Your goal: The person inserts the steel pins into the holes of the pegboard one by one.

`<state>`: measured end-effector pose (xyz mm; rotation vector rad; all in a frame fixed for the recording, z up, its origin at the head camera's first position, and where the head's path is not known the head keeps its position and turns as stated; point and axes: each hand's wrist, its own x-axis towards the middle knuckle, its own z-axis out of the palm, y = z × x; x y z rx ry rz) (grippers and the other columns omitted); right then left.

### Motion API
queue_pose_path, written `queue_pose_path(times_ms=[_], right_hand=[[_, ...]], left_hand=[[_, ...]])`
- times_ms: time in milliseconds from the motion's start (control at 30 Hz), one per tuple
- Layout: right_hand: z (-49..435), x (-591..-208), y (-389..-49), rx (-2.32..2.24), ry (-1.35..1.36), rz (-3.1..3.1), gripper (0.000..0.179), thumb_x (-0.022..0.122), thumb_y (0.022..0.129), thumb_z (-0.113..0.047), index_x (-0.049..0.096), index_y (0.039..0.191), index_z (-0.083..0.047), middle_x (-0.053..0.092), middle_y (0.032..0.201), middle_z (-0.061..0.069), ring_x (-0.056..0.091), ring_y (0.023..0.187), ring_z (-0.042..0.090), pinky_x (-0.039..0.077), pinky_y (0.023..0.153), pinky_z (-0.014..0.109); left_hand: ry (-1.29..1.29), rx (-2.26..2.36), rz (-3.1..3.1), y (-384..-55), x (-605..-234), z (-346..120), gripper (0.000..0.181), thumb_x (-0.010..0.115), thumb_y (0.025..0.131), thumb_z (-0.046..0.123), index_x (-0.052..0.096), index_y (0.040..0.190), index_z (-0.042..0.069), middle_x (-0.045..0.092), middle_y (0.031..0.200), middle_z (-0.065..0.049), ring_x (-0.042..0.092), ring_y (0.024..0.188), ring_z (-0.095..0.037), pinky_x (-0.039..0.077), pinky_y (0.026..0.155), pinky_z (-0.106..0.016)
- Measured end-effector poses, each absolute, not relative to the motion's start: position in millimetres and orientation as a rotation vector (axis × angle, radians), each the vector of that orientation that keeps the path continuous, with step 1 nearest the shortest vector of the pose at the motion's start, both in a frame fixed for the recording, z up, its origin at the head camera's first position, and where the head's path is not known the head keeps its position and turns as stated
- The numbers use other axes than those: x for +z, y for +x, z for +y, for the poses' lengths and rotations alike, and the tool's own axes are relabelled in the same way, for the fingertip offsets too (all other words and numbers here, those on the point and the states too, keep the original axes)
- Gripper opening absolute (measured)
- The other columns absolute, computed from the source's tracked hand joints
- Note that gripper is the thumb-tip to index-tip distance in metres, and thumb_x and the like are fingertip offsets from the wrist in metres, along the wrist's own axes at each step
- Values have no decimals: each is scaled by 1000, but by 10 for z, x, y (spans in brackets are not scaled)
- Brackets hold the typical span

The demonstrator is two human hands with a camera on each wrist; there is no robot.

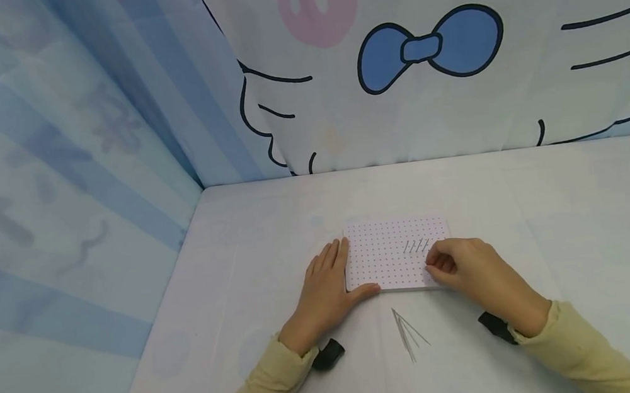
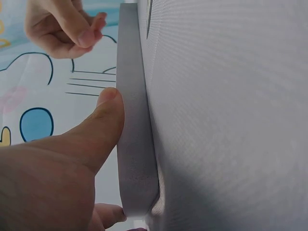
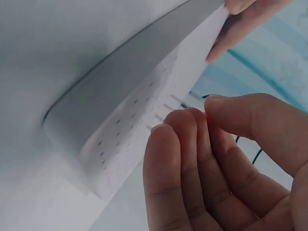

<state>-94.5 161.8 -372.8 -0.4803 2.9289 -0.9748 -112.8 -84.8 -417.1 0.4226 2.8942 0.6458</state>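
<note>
A flat white board (image 1: 378,257) with rows of small holes lies on the table. Several thin metal pins (image 1: 415,246) stand slanted in its right half. My left hand (image 1: 326,284) rests at the board's near left corner, fingers stretched along the left side and thumb against the front edge (image 2: 132,120). Over the board's right part, my right hand (image 1: 464,264) has its thumb and fingertips brought together; whether something thin is between them cannot be made out. In the right wrist view, these fingertips (image 3: 183,120) are close to the standing pins (image 3: 166,107).
Several loose long pins (image 1: 405,333) lie in a small fan on the white tablecloth (image 1: 272,226), in front of the board. A patterned curtain (image 1: 342,124) hangs behind the table, and another drape (image 1: 66,214) is at the left. Black wrist devices (image 1: 328,354) sit at both cuffs.
</note>
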Motion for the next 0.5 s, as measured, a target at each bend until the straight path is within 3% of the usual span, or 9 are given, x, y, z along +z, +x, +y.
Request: queue_pose_path(times_ms=[500], right_hand=[[1412, -3733, -758, -894, -636, 2795, 17, 73, 84, -3, 65, 73, -14, 57, 67, -11, 49, 61, 1, 46, 55, 20]], left_hand=[[421, 651, 2892, -1136, -4172, -848, 103, 67, 85, 62, 20, 159, 8, 22, 164, -12, 18, 153, -29, 16, 123, -49]])
